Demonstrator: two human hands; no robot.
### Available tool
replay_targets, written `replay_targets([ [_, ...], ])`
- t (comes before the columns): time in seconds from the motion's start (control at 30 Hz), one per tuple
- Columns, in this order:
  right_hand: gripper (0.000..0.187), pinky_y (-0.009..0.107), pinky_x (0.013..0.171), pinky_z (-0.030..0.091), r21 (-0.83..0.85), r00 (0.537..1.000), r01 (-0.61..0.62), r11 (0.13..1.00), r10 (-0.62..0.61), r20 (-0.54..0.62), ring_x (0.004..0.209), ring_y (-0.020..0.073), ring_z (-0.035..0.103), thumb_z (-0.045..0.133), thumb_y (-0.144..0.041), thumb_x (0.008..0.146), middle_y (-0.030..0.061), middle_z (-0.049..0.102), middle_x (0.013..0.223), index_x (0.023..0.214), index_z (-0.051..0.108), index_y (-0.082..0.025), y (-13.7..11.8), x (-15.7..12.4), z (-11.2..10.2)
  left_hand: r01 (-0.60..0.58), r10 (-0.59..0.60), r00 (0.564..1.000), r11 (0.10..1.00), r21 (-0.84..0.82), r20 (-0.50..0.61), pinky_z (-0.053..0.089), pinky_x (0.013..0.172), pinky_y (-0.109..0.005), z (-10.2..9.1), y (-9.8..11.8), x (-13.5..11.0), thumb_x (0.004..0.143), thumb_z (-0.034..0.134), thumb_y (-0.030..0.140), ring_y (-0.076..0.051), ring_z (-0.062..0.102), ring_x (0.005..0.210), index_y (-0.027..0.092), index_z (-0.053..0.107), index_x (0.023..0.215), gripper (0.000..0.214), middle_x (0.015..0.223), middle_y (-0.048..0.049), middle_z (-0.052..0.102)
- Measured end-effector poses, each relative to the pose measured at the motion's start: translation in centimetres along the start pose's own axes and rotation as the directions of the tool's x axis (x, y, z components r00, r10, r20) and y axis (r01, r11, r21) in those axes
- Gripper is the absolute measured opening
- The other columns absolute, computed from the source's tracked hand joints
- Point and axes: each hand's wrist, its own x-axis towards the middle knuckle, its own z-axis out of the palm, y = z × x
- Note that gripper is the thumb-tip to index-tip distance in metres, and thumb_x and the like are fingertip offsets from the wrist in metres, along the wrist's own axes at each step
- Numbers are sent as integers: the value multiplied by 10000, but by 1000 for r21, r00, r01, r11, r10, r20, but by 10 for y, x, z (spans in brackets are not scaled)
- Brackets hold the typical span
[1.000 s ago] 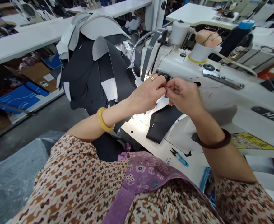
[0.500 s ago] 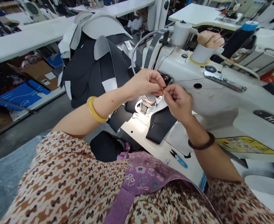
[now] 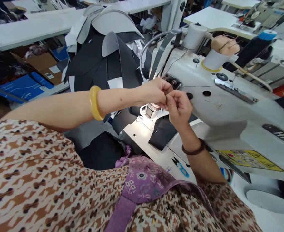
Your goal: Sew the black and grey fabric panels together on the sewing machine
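Note:
My left hand [image 3: 156, 91] and my right hand [image 3: 179, 106] meet fingertip to fingertip in front of the sewing machine [image 3: 229, 119] head. Both are pinched closed; whatever is between the fingers is too small or hidden to make out. Just below them, the lit needle area shows the presser foot [image 3: 151, 111], partly covered by my left hand. A black fabric piece [image 3: 163, 132] with a small white tag lies on the machine bed [image 3: 139, 129], under my right hand. Blue-handled thread snips [image 3: 181, 167] rest on the bed near my right forearm.
A large heap of black and grey cut pieces [image 3: 112, 61] hangs behind the machine on the left. A flexible metal lamp neck [image 3: 142, 58] curves beside the machine head. Thread spools stand on top, among them a white one [image 3: 195, 37]. Cardboard boxes [image 3: 44, 66] sit under the left table.
My hands stay pinched together and have shifted slightly down and left in view, my right hand closing in on the left. My left arm has straightened out, and the camera view has shifted.

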Motion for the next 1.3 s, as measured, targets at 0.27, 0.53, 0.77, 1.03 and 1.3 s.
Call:
replay_targets([
  [0.27,261,212,489,374,126,978,-126,984,145,-153,484,67,418,458,-445,878,-28,454,615,826,478,-190,-3,-16,-19,11,-12,1000,999,-43,-25,528,630,-324,13,9,-23,676,707,179,-142,637,602,118,612,819,182,653,-34,650],
  [0.53,171,201,520,425,87,995,-77,993,70,76,544,57,495,542,-346,859,-1,563,781,928,551,-190,2,-27,-39,223,-253,954,958,-180,-164,535,671,-249,18,10,-38,668,716,135,-70,621,572,104,569,788,192,648,-2,648],
  [0.77,183,209,532,444,67,977,-176,982,166,133,557,61,530,527,-363,872,1,588,802,914,546,-186,-2,-35,-46,255,-301,940,933,-255,-162,533,668,-249,18,4,-45,673,702,118,-90,646,591,98,579,893,253,671,-6,656],
  [1.03,305,215,597,496,288,871,-402,869,265,414,640,77,582,630,-401,773,-1,617,820,928,486,-180,-11,-37,-28,208,-248,961,939,-275,-121,532,636,-200,18,-2,-44,664,698,94,-65,636,574,93,601,801,168,651,-2,663],
  [1.3,83,205,594,456,31,957,-114,993,101,273,605,70,546,590,-245,807,-22,595,698,786,585,-165,-13,-19,-37,245,-270,961,935,-258,-64,539,632,-222,12,-7,-47,681,682,93,-82,642,588,98,637,785,113,639,-5,667],
])
